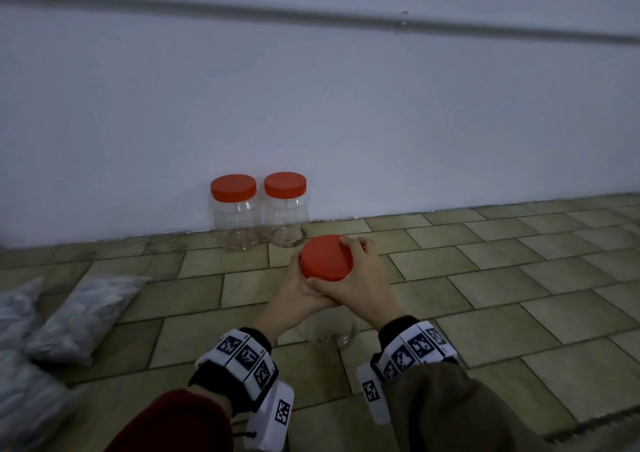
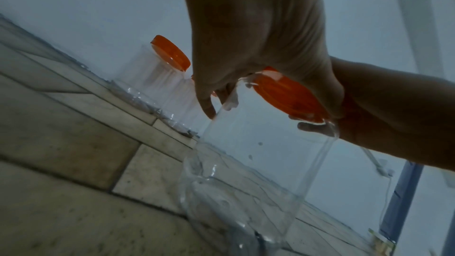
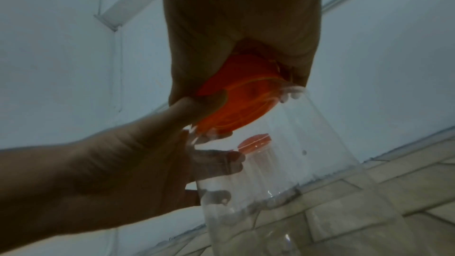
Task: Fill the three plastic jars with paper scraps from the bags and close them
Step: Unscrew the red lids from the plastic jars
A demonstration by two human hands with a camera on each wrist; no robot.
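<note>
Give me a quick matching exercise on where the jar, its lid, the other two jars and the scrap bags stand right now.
Column A:
1. right hand
2. left hand
3. two capped jars
4. bags of paper scraps

Column B:
a. lying on the floor tiles at far left
b. gripping the red lid
c. holding the clear jar just below its lid
d. standing empty against the wall

Pairs: 1-b, 2-c, 3-d, 4-a
</note>
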